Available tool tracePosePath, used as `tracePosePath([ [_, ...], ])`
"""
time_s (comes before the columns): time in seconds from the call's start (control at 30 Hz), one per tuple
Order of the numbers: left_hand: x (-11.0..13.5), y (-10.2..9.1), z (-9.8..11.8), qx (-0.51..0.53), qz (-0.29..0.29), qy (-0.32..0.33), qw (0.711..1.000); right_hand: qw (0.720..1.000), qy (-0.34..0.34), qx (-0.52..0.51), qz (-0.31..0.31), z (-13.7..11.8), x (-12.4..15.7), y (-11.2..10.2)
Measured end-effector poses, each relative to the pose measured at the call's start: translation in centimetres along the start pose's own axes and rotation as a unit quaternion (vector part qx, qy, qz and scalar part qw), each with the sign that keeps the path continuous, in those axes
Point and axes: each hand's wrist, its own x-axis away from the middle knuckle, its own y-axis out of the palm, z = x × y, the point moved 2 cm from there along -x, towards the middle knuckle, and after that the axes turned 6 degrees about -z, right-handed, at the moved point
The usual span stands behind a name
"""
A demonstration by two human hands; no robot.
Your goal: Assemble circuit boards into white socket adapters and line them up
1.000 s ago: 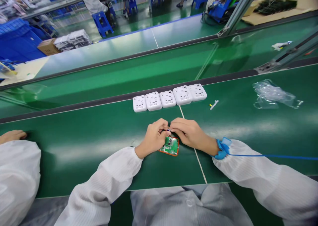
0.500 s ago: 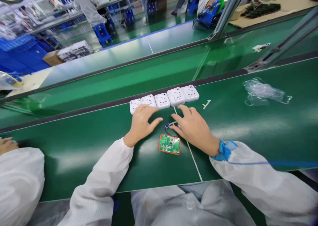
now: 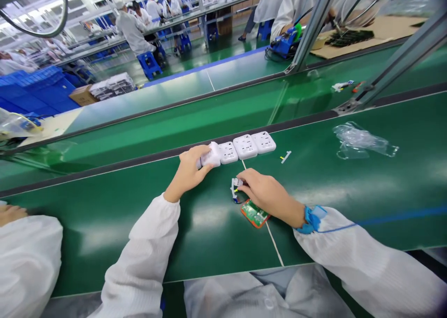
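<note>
My left hand [image 3: 188,171] is closed on a white square plastic casing [image 3: 211,155] at the left end of a row; the casing is tilted up, and my fingers cover its left part. Beside it stand more white casings [image 3: 245,146] with small slots and holes. Between thumb and fingertips, my right hand [image 3: 267,192] pinches a small white plastic connector piece [image 3: 234,186] with dark wires. Just below that hand lies a green circuit board [image 3: 254,214] with an orange rim, turned at an angle and partly hidden by the hand.
On the green bench [image 3: 209,234], a small white strip with a yellow tip [image 3: 286,157] lies right of the casings. Crumpled clear plastic bags [image 3: 363,140] are farther right. Metal posts [image 3: 391,66] rise at the right. A co-worker's sleeve [image 3: 28,257] is at the left.
My left hand has closed on a casing and tilted it. My right hand has pinched the small connector piece, and the circuit board has shifted right and turned.
</note>
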Motion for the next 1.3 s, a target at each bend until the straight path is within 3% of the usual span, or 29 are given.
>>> tracePosePath([
  [0.1, 1.7, 1.1, 1.7, 0.134, 0.048, 0.022, 0.99, 0.99, -0.112, -0.038, 0.073, -0.6, 0.0, -0.3],
  [0.17, 2.8, 2.6, 2.4, 0.195, 0.075, -0.038, 0.977, 0.981, -0.162, -0.048, 0.097, -1.1, 0.0, -0.5],
  [0.3, 4.0, 5.7, 2.7, 0.266, 0.077, -0.172, 0.945, 0.975, -0.183, -0.032, 0.123, -1.6, -0.2, -0.5],
  [0.43, 4.0, 6.6, 2.4, 0.291, 0.075, -0.178, 0.937, 0.966, -0.199, 0.022, 0.162, -1.9, -0.5, 0.1],
  [0.77, 4.0, 7.2, 2.3, 0.361, -0.002, -0.16, 0.919, 0.98, -0.106, 0.023, 0.168, -1.1, -0.9, 1.1],
  [0.93, 4.0, 7.5, 2.5, 0.341, 0.011, -0.167, 0.925, 0.984, -0.113, 0.014, 0.135, -1.3, -1.2, 0.8],
  [1.1, 4.2, 7.5, 2.8, 0.304, 0.043, -0.197, 0.931, 0.992, -0.064, -0.016, 0.106, -2.4, -1.0, 0.2],
  [1.2, 4.1, 7.1, 3.0, 0.294, -0.009, -0.132, 0.947, 0.995, -0.032, -0.063, 0.068, -2.2, -0.8, 0.5],
  [1.3, 4.0, 6.9, 3.1, 0.23, -0.089, -0.04, 0.968, 0.989, -0.012, -0.106, 0.103, -1.4, -0.5, 0.9],
])
